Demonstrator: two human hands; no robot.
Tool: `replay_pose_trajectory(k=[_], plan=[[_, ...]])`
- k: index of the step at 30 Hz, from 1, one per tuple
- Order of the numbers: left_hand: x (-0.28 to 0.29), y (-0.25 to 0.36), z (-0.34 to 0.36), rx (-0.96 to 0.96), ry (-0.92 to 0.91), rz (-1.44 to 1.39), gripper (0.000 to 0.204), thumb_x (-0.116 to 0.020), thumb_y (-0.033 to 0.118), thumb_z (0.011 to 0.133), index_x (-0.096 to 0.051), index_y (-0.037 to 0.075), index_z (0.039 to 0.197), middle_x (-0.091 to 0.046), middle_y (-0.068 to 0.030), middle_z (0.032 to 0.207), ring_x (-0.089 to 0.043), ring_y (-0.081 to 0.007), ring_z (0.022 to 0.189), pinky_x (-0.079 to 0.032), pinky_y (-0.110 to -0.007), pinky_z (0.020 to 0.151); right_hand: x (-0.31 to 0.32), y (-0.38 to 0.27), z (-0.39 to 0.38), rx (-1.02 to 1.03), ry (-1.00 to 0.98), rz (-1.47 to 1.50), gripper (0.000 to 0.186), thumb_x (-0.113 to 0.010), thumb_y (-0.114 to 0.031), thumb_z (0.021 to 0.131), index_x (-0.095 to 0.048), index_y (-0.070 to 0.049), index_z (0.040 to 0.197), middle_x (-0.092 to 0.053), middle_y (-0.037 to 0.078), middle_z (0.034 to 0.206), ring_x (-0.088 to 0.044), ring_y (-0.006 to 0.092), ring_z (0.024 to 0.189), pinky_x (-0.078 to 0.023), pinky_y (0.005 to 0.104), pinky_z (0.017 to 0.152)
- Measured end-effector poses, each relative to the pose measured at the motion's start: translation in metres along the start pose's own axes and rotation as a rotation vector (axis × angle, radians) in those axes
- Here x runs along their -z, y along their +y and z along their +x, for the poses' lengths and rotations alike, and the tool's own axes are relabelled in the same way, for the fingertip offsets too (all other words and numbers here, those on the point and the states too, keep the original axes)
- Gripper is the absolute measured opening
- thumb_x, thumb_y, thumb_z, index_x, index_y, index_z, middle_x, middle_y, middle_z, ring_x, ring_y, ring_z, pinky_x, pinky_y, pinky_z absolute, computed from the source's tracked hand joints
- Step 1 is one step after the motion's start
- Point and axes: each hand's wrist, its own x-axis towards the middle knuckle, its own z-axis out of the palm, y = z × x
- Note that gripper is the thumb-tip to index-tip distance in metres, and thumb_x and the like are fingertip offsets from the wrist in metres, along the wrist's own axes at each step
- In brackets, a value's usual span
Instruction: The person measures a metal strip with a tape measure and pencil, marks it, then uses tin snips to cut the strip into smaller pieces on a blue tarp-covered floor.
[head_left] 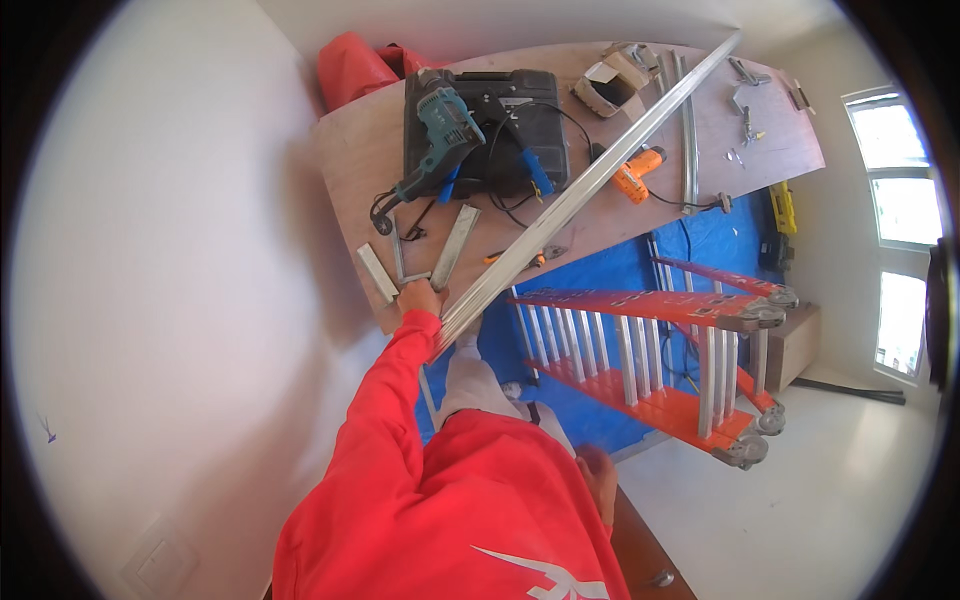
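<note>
My left hand [421,298] is at the near left edge of the wooden table, its fingers curled at the end of a thin L-shaped metal piece [398,250]. The hand covers its own fingertips. A short metal channel [377,273] lies to its left, and another short channel [456,245] lies just beyond it to the right. Beside the wrist, a bundle of long metal profiles [590,185] runs diagonally across the table and past its far edge. My right hand [599,482] hangs low by my right hip, partly hidden by the red sleeve, its fingers unclear.
On the table [345,165] are a teal corded drill [447,125] on a black case [535,90], an orange drill [638,176], orange-handled pliers [525,258] and an open cardboard box [608,85]. An orange ladder [640,390] lies right, over blue sheeting [605,265]. A white wall [170,250] stands left.
</note>
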Motion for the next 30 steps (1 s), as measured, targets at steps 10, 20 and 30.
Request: replay_pose_trajectory(k=[10,20,30], plan=[[-0.017,-0.012,0.002,-0.152,0.118,-0.118,0.039,-0.082,0.041,0.081,-0.074,0.005,0.095,-0.073,-0.0174,0.106,-0.073,-0.0392,0.092,-0.059,-0.05,0.081,-0.016,-0.019,0.009,-0.045,-0.064,0.048,0.04,-0.074,-0.013,0.094,-0.063,0.004,0.129,-0.074,0.017,0.11,-0.074,0.0244,0.096,-0.058,0.0357,0.085],[-0.024,-0.016,0.004,-0.185,0.109,-0.15,0.041,-0.081,0.043,0.081,-0.073,0.006,0.097,-0.074,-0.0166,0.105,-0.073,-0.0387,0.09,-0.059,-0.05,0.08,-0.02,-0.028,0.009,-0.086,-0.128,-0.02,0.043,-0.073,-0.016,0.097,-0.063,0.004,0.133,-0.073,0.02,0.116,-0.073,0.0272,0.102,-0.058,0.0385,0.088],[-0.016,-0.007,0.003,-0.105,0.076,-0.124,0.042,-0.08,0.048,0.08,-0.074,0.008,0.094,-0.075,-0.0166,0.096,-0.074,-0.0394,0.087,-0.059,-0.051,0.079,-0.024,0.002,0.01,-0.1,-0.148,0.044,0.044,-0.072,-0.018,0.097,-0.062,0.002,0.135,-0.071,0.02,0.12,-0.071,0.0277,0.104,-0.058,0.0383,0.087]])
